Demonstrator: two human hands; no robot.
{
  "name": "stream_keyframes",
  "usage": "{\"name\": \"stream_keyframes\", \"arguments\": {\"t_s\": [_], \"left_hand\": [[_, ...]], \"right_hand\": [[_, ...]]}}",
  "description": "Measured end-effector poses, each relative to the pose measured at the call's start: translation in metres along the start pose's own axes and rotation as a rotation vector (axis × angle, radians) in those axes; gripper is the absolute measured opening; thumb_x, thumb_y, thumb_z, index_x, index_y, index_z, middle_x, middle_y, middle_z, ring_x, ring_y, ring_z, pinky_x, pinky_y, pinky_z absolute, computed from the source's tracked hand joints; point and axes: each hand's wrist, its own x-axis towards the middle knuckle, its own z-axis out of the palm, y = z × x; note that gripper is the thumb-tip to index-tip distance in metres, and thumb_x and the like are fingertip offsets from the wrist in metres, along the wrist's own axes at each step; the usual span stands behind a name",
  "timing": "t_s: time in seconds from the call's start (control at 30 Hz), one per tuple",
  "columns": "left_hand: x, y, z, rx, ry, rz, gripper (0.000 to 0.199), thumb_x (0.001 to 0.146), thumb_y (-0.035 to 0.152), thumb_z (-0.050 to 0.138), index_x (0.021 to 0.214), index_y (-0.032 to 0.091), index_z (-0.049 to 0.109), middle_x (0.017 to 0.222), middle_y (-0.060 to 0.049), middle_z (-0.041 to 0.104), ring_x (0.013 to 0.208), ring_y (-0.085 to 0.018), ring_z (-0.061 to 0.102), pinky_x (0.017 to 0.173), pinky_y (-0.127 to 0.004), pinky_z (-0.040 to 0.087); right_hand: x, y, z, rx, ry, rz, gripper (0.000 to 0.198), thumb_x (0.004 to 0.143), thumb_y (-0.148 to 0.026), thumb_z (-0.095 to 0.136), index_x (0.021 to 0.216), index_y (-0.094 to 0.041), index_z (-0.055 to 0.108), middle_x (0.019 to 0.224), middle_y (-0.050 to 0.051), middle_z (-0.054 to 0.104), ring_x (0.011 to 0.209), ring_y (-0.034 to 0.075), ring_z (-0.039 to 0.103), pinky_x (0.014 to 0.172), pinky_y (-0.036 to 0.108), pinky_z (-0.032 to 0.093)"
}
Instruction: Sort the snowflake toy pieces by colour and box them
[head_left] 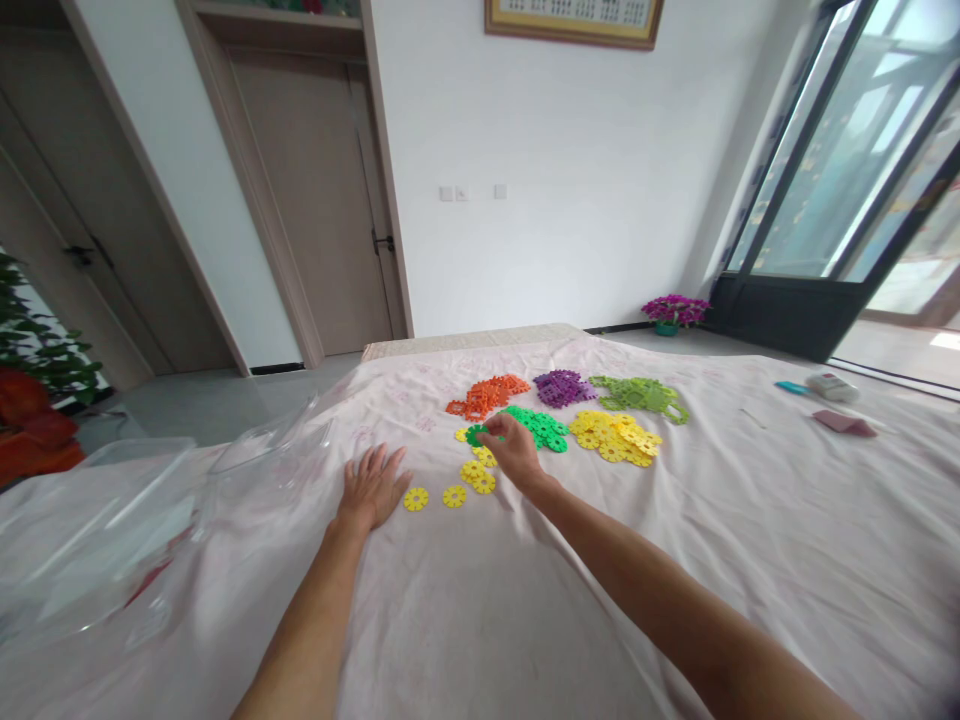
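Note:
My right hand pinches a green notched disc between thumb and fingertips, just left of the pile of green discs. Flat on the cloth, with fingers spread, lies my left hand. Beside it is a yellow notched disc, and another yellow disc lies a little to the right. Several more yellow discs lie below my right hand, some overlapping. A heap of yellow discs sits right of the green pile. Behind are orange pieces, purple pieces and light green pieces.
A pale patterned cloth covers the surface, with wrinkles. Clear plastic containers stand at the left. Toward the right edge lie a pinkish folded item, a whitish object and a small blue item.

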Motion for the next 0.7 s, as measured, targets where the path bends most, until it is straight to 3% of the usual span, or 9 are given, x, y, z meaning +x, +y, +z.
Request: {"name": "stream_keyframes", "arguments": {"t_s": [0.07,0.17,0.23,0.3,0.43,0.53,0.7], "left_hand": [[0.001,-0.001,0.003,-0.003,0.008,0.002,0.061,0.097,0.058,0.027,0.152,0.033,0.035,0.164,-0.009,0.026,0.151,-0.031,0.020,0.117,-0.059,0.016],[0.003,-0.002,0.006,0.001,0.023,0.006,0.060,0.097,0.056,0.030,0.152,0.033,0.035,0.164,-0.009,0.028,0.151,-0.031,0.020,0.118,-0.059,0.015],[0.003,-0.003,0.008,0.008,0.031,0.007,0.059,0.098,0.055,0.030,0.152,0.033,0.035,0.164,-0.009,0.028,0.151,-0.031,0.021,0.118,-0.059,0.015],[0.003,-0.004,0.009,0.011,0.029,0.007,0.060,0.098,0.056,0.029,0.152,0.033,0.035,0.164,-0.009,0.027,0.151,-0.031,0.020,0.118,-0.059,0.014],[0.007,-0.003,0.011,0.012,0.003,-0.019,0.060,0.097,0.055,0.028,0.152,0.034,0.035,0.164,-0.008,0.026,0.151,-0.030,0.020,0.118,-0.058,0.014],[0.014,0.006,0.011,0.017,-0.004,-0.075,0.060,0.096,0.056,0.028,0.152,0.034,0.035,0.162,-0.010,0.029,0.149,-0.033,0.022,0.116,-0.062,0.014],[0.027,0.025,0.009,0.016,0.006,-0.184,0.060,0.094,0.056,0.030,0.149,0.032,0.039,0.156,-0.014,0.036,0.144,-0.039,0.027,0.110,-0.070,0.016]], "right_hand": [[0.013,0.013,-0.023,-0.108,0.097,0.067,0.019,0.082,-0.032,0.064,0.096,-0.020,0.067,0.093,0.005,0.072,0.088,0.022,0.065,0.080,0.035,0.049],[0.021,0.027,-0.045,-0.323,0.188,0.037,0.025,0.085,-0.025,0.059,0.109,-0.020,0.068,0.113,0.010,0.069,0.108,0.027,0.059,0.093,0.040,0.046],[0.018,0.030,-0.046,-0.356,0.079,-0.024,0.026,0.087,-0.018,0.053,0.108,-0.020,0.069,0.113,0.009,0.069,0.107,0.025,0.059,0.093,0.037,0.045],[0.011,0.028,-0.040,-0.344,-0.129,-0.103,0.030,0.086,-0.012,0.049,0.107,-0.020,0.069,0.109,0.007,0.071,0.101,0.022,0.062,0.090,0.034,0.046],[0.001,0.020,-0.026,-0.450,-0.430,-0.245,0.037,0.084,-0.014,0.056,0.120,-0.018,0.066,0.122,0.011,0.067,0.111,0.025,0.058,0.093,0.035,0.044],[0.002,0.017,-0.022,-0.532,-0.513,-0.293,0.035,0.087,-0.021,0.059,0.121,-0.018,0.064,0.118,0.011,0.068,0.111,0.027,0.056,0.091,0.035,0.043],[0.014,0.021,-0.016,-0.565,-0.526,-0.302,0.032,0.085,-0.025,0.065,0.117,-0.021,0.067,0.105,0.009,0.070,0.104,0.026,0.056,0.085,0.033,0.043]]}}
